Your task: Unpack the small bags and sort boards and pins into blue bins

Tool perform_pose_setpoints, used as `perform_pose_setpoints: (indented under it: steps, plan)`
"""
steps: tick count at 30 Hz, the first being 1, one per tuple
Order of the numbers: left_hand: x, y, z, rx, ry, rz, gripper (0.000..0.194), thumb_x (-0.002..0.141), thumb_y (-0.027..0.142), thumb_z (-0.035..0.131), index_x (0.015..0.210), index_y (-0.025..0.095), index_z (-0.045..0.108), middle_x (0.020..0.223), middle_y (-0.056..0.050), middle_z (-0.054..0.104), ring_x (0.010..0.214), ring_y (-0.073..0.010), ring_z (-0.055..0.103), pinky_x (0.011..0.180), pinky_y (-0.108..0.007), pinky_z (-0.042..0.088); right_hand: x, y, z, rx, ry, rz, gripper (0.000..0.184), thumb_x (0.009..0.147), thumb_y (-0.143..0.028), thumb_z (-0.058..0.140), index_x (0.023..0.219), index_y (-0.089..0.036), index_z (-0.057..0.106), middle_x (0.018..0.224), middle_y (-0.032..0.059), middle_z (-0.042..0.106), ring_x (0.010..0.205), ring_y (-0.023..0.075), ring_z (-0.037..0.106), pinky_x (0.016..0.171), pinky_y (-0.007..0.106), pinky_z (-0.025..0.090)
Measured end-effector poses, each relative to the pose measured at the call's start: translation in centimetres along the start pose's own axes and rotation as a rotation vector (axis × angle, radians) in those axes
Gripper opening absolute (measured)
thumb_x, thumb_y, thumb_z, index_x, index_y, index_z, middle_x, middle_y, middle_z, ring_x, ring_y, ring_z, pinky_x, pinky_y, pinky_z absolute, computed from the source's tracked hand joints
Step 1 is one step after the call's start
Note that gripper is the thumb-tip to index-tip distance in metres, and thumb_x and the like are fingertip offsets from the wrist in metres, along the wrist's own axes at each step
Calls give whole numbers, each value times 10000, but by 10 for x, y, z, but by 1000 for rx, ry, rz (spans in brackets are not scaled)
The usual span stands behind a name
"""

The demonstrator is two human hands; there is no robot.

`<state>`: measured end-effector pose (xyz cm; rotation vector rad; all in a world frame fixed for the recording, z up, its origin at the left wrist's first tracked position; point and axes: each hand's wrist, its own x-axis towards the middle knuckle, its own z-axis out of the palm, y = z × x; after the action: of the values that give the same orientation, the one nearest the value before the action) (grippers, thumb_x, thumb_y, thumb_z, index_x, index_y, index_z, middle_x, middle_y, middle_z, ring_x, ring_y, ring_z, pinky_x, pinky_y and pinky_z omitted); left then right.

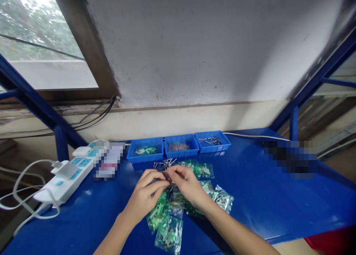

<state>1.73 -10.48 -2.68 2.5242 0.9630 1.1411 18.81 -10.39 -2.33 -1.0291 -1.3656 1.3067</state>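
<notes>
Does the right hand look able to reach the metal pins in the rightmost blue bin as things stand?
Probably yes: the metal pins lie in an open bin, with only low green bags and tabletop between. The right hand, though, is busy beside the left hand and may need freeing.

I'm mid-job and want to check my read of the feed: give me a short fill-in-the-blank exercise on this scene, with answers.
1. The row of blue plastic bins has ____ bins in it.
2. The tabletop under the green-tinted plastic bags is coloured ____.
3. The white power strip is nearer the ____ hand than the right hand.
4. In this view, the bin with loose metal rods stands at the row's ____ end.

Missing words: three; blue; left; right.
</notes>
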Motion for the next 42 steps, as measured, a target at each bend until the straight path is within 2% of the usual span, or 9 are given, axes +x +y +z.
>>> perform_pose_setpoints:
  steps: [3,8,15,23,29,33,36,39,42]
  plan:
    - [-4,-9,-3,84,-22,-156,201,878,216,524,1046,250,630,1004,-71,614,966,-220,566,804,-345,487,6,-15,-12,-203,238,-181,205,854,-342,527,832,-180,651,767,34,673,672,158,601,618,279,471]
    - [-15,-41,-13,311,-95,-500,237,854,371,528,1005,220,630,893,-56,636,859,-242,581,790,-401,473,29,-47,-61,-700,786,-723,197,854,-211,529,1014,-244,639,943,56,665,882,209,597,820,378,463]
    - [-17,-46,-10,284,-281,-586,150,824,289,508,846,233,646,955,-36,642,909,-254,575,817,-406,434,31,0,-73,-1119,455,-560,229,836,-270,549,1014,-184,665,1061,118,620,1163,334,412,934,539,387]
    - [-7,-30,-9,-117,-154,-634,133,853,329,505,844,201,536,731,0,592,689,-164,585,641,-278,458,-1,7,-32,-759,199,-438,244,862,-310,512,1033,-190,640,887,86,635,953,251,531,827,412,448]
    - [-1,-4,8,-66,115,-264,53,859,213,532,839,190,575,924,-51,571,799,-154,570,691,-261,459,-4,11,-11,-95,6,-1,313,883,-435,445,876,-171,613,564,-23,545,518,118,514,529,245,426]
    - [-2,6,17,-82,70,-194,90,849,211,546,814,199,628,925,-55,542,898,-181,571,790,-287,461,-4,17,-7,19,110,-121,203,818,-332,557,958,-185,559,697,-6,620,630,129,587,612,250,470]
    - [-4,4,18,-234,-5,-400,172,872,317,525,909,196,642,886,-59,563,815,-179,575,712,-278,470,-7,16,-10,-126,191,-265,302,828,-223,540,1125,-209,490,784,14,674,726,155,634,684,287,498]
    - [-7,-2,18,-498,4,-605,355,932,418,381,987,161,620,786,-57,584,695,-161,561,604,-257,455,-12,14,-11,-316,117,-480,145,832,-140,505,914,-225,590,967,51,684,988,194,608,852,366,486]
    - [-10,-8,17,-592,47,-686,296,903,410,467,997,159,592,745,-31,581,655,-143,547,585,-242,444,-17,14,-9,-503,74,-639,212,785,-80,506,847,-231,642,1241,66,551,1243,245,417,986,464,393]
